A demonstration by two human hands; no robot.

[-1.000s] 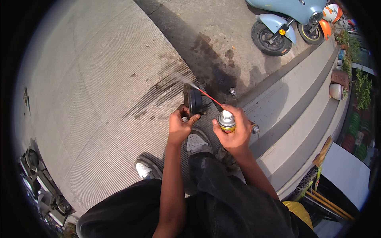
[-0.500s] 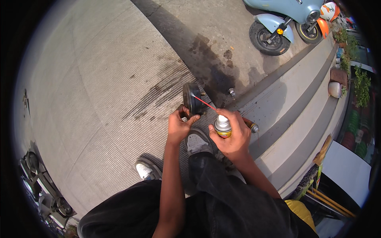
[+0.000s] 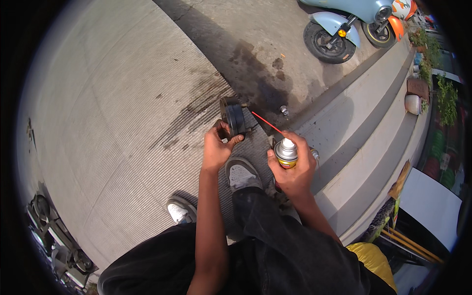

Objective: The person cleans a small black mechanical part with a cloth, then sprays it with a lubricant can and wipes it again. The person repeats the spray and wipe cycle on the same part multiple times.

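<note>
My left hand (image 3: pixel 219 146) grips a dark round drum-shaped part (image 3: pixel 233 118) by its lower rim, thumb on the near side. Short metal stubs stick out of the part's right face. In my right hand (image 3: pixel 296 169) is an aerosol spray can (image 3: pixel 286 152) with a yellow body and silver top, my index finger over its white nozzle. A thin red straw (image 3: pixel 267 122) runs from the nozzle up and left, its tip a little apart from the drum's right side. Behind my right fingers another can (image 3: pixel 315 154) shows only in part.
Dark wet stains (image 3: pixel 263 81) mark the concrete beyond the ribbed ramp (image 3: pixel 128 123). A small clear object (image 3: pixel 284 110) lies by the step. Concrete steps (image 3: pixel 344 142) rise at right. A light blue scooter (image 3: pixel 330 37) stands far right, and my shoes (image 3: pixel 243 174) are below the part.
The drum has shifted slightly left and turned to show more of its side. My right hand has moved right with the can, so the straw tip has drawn away from the drum.
</note>
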